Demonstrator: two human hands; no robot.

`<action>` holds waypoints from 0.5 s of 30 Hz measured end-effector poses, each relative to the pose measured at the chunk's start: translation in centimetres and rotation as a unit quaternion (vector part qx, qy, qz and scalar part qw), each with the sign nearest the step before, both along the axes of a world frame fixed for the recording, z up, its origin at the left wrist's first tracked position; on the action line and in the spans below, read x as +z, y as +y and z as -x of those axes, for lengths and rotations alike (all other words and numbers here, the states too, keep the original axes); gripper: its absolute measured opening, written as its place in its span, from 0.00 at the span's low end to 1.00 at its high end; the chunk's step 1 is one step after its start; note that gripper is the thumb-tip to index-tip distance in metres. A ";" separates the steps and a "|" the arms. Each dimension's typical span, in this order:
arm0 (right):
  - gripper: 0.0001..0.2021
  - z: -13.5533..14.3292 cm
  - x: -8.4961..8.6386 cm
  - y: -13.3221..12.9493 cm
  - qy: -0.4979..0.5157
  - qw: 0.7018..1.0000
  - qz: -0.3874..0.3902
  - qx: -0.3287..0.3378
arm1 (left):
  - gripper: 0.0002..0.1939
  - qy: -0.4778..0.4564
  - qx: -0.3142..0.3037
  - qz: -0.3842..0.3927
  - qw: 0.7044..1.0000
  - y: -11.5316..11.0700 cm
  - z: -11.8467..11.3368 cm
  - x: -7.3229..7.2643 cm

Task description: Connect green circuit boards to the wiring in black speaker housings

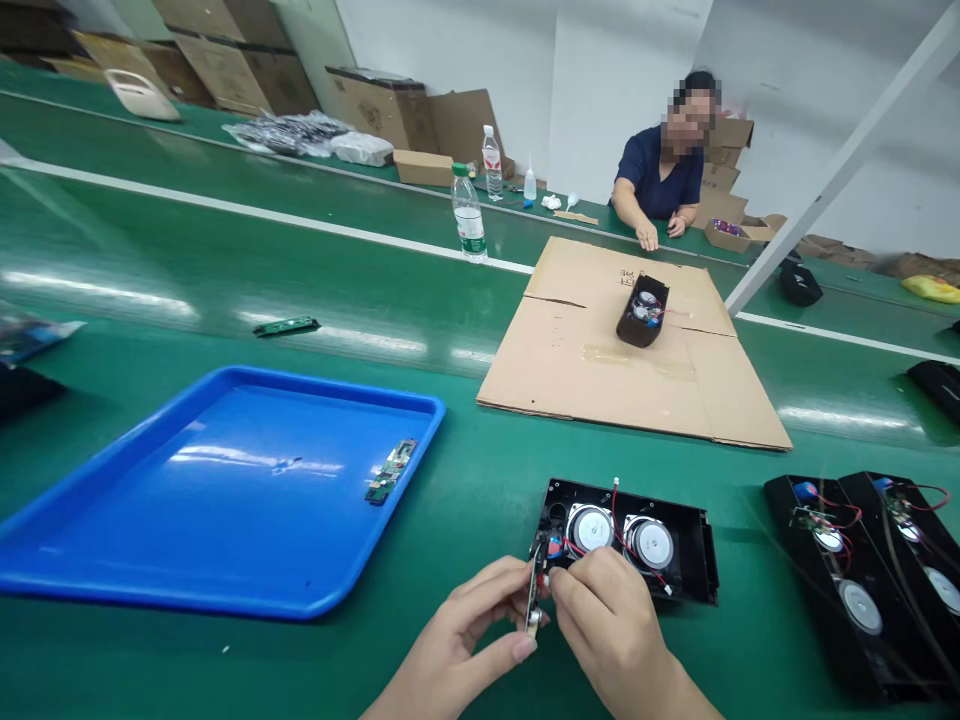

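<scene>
My left hand (480,635) grips a small circuit board (534,595) edge-on between thumb and fingers. Close against the board's right side, my right hand (611,620) is closed in a pinch on a small wire connector (545,579), partly covered by the fingertips. Just behind both hands lies an open black speaker housing (686,570) with two round silver speakers (592,527) inside. Thin red and black wires run from it, and a white plug (667,589) hangs loose over its near side. A blue part (555,547) shows at its left end.
A blue tray (247,500) holding one circuit board (391,472) stands left. More open speaker housings (832,580) lie right. Beyond, a cardboard sheet (540,350) carries another housing (643,312). A bottle (469,215) and a co-worker (660,170) are across the green conveyor.
</scene>
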State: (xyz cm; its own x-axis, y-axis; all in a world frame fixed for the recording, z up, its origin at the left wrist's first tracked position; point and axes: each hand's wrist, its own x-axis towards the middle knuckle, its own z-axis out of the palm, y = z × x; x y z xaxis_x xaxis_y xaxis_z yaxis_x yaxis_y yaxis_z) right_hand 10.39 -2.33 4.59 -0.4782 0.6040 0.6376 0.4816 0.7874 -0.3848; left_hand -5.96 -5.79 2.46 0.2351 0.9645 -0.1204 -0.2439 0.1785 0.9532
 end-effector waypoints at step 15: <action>0.09 -4.2 0.8 0.0 -0.056 0.989 0.112 -0.075 | 0.26 0.078 -0.057 0.095 0.991 -0.7 -0.2 0.2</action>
